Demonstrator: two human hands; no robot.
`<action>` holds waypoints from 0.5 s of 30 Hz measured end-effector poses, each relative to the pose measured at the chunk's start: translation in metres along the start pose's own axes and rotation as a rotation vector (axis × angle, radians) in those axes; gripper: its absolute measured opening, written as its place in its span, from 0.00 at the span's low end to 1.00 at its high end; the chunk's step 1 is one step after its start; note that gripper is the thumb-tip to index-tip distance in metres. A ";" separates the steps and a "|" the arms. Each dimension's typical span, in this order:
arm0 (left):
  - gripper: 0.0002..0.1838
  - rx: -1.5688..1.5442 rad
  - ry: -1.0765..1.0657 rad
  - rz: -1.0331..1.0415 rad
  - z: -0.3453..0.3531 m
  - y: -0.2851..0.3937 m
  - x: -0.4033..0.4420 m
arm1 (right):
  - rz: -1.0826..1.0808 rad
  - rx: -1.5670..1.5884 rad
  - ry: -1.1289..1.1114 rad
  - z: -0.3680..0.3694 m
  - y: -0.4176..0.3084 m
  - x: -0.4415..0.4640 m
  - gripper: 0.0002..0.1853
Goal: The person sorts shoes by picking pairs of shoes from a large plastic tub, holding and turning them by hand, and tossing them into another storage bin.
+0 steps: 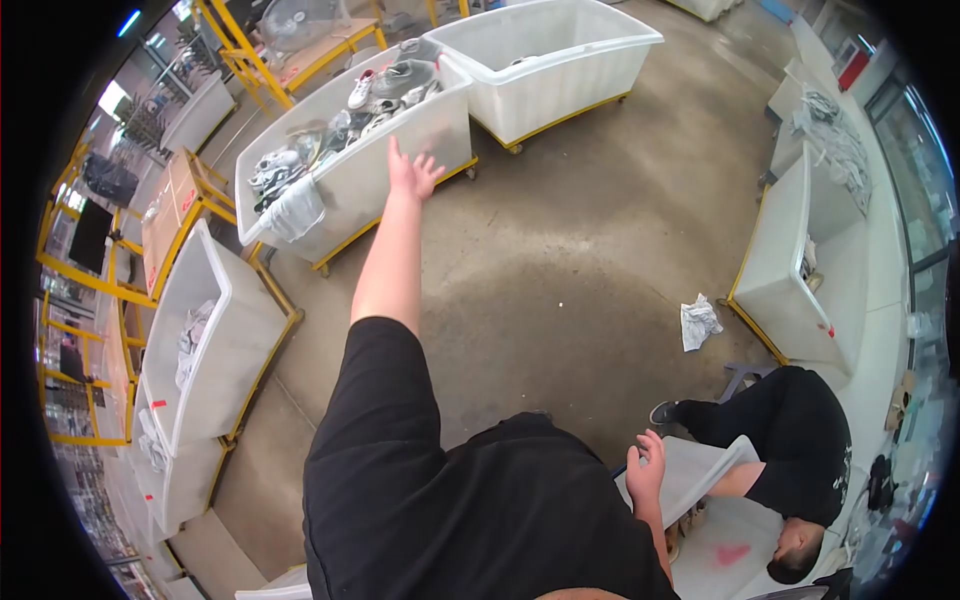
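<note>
My left arm is stretched forward, and my left hand point(413, 178) is open with fingers spread, holding nothing. Behind it stands a long white bin point(405, 165) heaped with shoes point(375, 95); whether the fingers touch its wall I cannot tell. A pale cloth point(292, 210) hangs over that bin's near edge. My right hand point(647, 468) is low on the right, its fingers apart with nothing in them. It is beside the rim of another white bin point(712, 480), where a few shoes point(684, 524) partly show behind my forearm.
A co-worker in dark clothes point(800, 440) bends over the bin at lower right, one arm inside. A crumpled cloth point(700, 322) lies on the concrete floor. More wheeled white bins stand at left point(215, 330), back point(560, 85) and right point(780, 270). Yellow frames point(90, 280) line the left.
</note>
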State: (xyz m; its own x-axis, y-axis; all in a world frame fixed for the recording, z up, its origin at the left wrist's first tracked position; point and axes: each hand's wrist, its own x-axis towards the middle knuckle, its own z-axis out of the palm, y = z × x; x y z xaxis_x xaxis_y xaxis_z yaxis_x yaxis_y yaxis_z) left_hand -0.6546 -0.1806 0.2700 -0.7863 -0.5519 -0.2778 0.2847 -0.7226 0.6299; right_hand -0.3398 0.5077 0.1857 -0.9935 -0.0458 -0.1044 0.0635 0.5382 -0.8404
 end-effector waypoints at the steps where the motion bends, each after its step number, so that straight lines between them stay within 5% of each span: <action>1: 0.57 0.158 0.092 0.007 -0.010 -0.024 0.005 | 0.015 0.013 0.020 0.000 0.006 -0.002 0.14; 2: 0.54 0.326 0.122 -0.056 -0.031 -0.055 0.012 | 0.033 0.028 0.043 0.002 0.011 -0.004 0.13; 5: 0.18 0.979 0.139 -0.157 -0.116 -0.181 -0.011 | 0.036 0.045 0.072 -0.001 0.046 -0.017 0.13; 6: 0.17 1.239 0.063 -0.246 -0.140 -0.224 -0.035 | 0.062 0.063 0.098 -0.004 0.049 -0.021 0.14; 9: 0.36 2.044 -0.682 -0.545 -0.190 -0.325 -0.122 | 0.126 -0.035 0.073 -0.028 0.046 -0.045 0.16; 10: 0.36 2.162 -1.034 -0.538 -0.198 -0.350 -0.156 | 0.175 -0.050 0.072 -0.033 0.062 -0.061 0.17; 13: 0.38 2.160 -1.464 -0.758 -0.174 -0.415 -0.248 | 0.418 -0.112 0.110 -0.054 0.079 -0.111 0.18; 15: 0.34 1.777 -1.142 -0.994 -0.171 -0.450 -0.282 | 0.592 -0.091 0.167 -0.064 0.078 -0.154 0.18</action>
State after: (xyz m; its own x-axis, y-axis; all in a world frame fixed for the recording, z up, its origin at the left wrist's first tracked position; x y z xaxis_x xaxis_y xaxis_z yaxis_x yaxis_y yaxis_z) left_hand -0.4671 0.2293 -0.0590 -0.3870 0.4368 -0.8120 -0.3228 0.7607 0.5631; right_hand -0.1881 0.6103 0.1701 -0.7942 0.4107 -0.4479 0.6070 0.5016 -0.6164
